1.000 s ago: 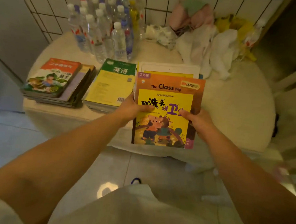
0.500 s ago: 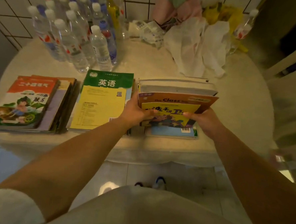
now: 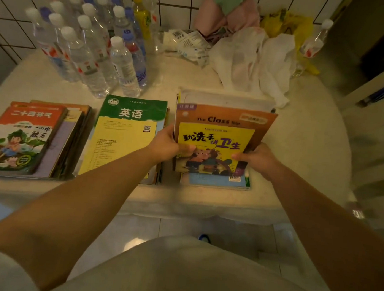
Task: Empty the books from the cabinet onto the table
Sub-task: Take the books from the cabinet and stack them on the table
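Observation:
I hold a stack of books [image 3: 218,138] with a yellow picture book on top of an orange "The Class Trip" book. My left hand [image 3: 166,143] grips its left edge and my right hand [image 3: 258,159] grips its lower right edge. The stack is tilted up over a right-hand pile [image 3: 218,181] on the round cream table [image 3: 310,139], its lower edge down on that pile. A green and yellow book [image 3: 124,134] tops the middle pile. An orange and white illustrated book [image 3: 20,137] tops the left pile. The cabinet is out of view.
Several plastic water bottles [image 3: 91,49] stand at the back left of the table. White and pink cloths [image 3: 259,61], a yellow bag [image 3: 288,23] and packets [image 3: 188,44] lie at the back right. A tiled wall rises behind, and a pale tiled floor lies below.
The held stack moved forward from in front of the table's edge onto the right-hand pile. It dipped almost flat, and now its far edge is tilted up again.

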